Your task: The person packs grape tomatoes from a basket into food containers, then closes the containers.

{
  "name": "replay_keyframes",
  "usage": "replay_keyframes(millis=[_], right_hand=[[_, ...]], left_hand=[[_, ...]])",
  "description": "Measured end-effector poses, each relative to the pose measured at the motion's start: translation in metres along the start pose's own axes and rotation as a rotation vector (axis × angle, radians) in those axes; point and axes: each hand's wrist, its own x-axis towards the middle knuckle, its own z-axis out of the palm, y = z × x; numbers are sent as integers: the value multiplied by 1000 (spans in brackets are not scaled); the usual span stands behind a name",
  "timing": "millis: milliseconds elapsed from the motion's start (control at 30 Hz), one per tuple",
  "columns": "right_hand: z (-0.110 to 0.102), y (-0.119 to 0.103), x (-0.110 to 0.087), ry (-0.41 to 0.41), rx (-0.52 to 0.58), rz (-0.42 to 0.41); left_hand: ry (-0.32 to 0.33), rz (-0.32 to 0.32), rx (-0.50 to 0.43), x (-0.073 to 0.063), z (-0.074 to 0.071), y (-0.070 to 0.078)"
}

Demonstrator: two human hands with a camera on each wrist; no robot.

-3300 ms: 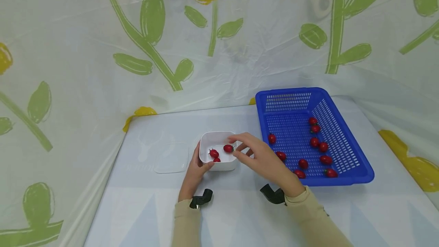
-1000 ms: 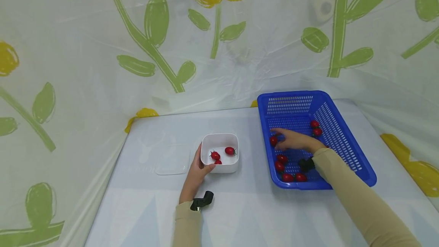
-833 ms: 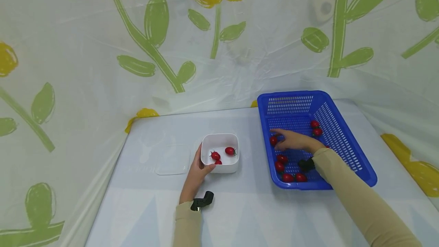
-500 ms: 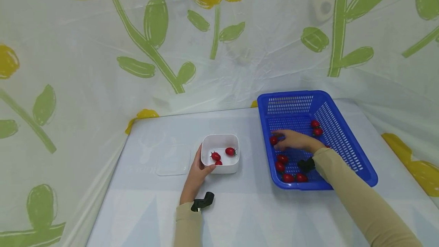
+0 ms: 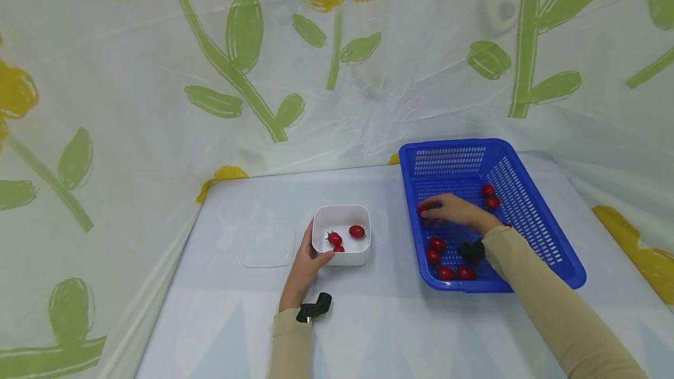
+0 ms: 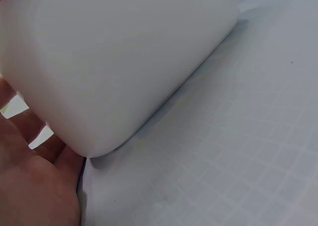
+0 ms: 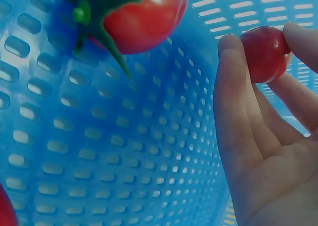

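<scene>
A small white square container [image 5: 342,259] stands on the table in the head view, with three cherry tomatoes [image 5: 334,238] visible inside. My left hand [image 5: 305,266] grips its left side, thumb at the front rim and fingers along the outer wall. Inside the blue basket [image 5: 547,276], my right hand [image 5: 457,211] pinches a cherry tomato [image 7: 266,54] between thumb and fingertips near the left wall. In the right wrist view that tomato appears off the basket floor. Another tomato [image 7: 144,20] with a green calyx is close to the camera.
A clear flat lid [image 5: 270,247] lies to the left of the white container. Several more cherry tomatoes [image 5: 446,274] rest in the basket's front left, with others [image 5: 492,202] at its right side. A flower-printed curtain [image 5: 368,104] hangs behind the table.
My right hand has gone from the white container to the basket, leaving a cherry tomato in the container. It now pinches another and has lifted slightly. My left hand keeps its grip.
</scene>
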Motion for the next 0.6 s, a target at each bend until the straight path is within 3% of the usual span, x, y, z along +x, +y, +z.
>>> replay_keyframes(millis=[367, 600], right_hand=[[-3, -14, -11, 61, -32, -48], [-7, -20, -19, 116, -116, -55]], left_hand=[[-4, -19, -19, 0, 0, 2], [4, -43, -16, 1, 0, 2]])
